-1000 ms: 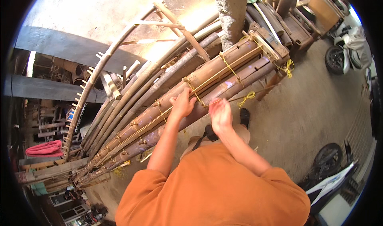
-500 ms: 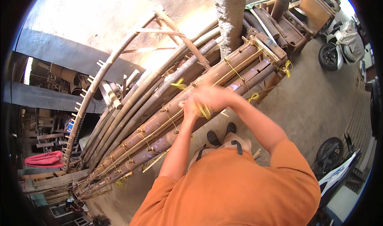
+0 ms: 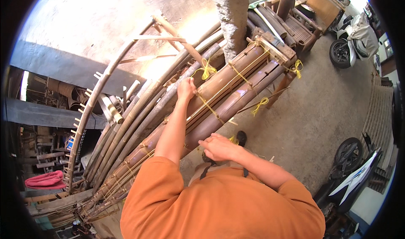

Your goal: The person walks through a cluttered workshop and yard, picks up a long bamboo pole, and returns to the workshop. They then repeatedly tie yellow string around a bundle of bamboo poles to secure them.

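Observation:
A bundle of thick brown bamboo poles [image 3: 236,99] lies slanting from lower left to upper right, bound at several places with yellow cord [image 3: 205,69]. My left hand [image 3: 186,89] reaches up and curls its fingers over the top pole, just below a yellow knot. My right hand [image 3: 217,147] is close to my chest beside the lowest pole, fingers closed, with a bit of yellow cord [image 3: 231,139] showing at its fingertips. An orange shirt fills the bottom of the view.
A rough concrete pillar [image 3: 230,19] rises behind the bundle. Thinner curved bamboo poles [image 3: 126,120] lie to its left. Wooden furniture [image 3: 295,23] stands at the top right, two motorbikes [image 3: 350,44] [image 3: 354,175] on the right, and a red cloth [image 3: 44,180] at the left.
My hands were together on the bundle; now the left hand has gone up to the top pole and the right hand has drawn back toward my body.

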The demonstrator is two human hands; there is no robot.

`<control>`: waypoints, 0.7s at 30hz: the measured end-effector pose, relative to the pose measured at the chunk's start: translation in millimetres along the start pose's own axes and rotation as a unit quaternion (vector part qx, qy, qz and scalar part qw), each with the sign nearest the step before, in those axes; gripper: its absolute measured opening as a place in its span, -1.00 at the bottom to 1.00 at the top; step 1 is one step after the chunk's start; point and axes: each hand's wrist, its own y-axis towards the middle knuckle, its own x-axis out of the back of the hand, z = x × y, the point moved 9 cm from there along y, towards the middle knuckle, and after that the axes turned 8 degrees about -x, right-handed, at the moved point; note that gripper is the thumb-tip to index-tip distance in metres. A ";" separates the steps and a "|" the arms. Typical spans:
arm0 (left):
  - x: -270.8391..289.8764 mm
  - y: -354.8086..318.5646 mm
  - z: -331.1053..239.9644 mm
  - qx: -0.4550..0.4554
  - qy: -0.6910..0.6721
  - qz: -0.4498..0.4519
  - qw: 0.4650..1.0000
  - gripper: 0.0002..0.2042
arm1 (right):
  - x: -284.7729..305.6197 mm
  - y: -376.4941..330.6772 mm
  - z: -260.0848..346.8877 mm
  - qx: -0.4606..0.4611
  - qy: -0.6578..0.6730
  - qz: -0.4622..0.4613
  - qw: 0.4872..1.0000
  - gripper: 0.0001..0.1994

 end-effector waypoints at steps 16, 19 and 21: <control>40.8 -223.9 93.4 -0.102 0.003 -0.030 0.994 -0.76 | 23.2 168.0 104.0 -0.058 0.082 -0.202 0.974 -0.49; 57.8 -232.3 82.4 -0.148 -0.012 -0.115 0.982 -0.74 | 23.2 191.2 38.7 -0.178 -0.024 -0.227 0.957 -0.42; 49.5 -226.4 94.1 -0.112 -0.038 -0.069 0.991 -0.75 | -3.8 201.5 38.6 -0.145 0.413 0.009 0.899 -0.52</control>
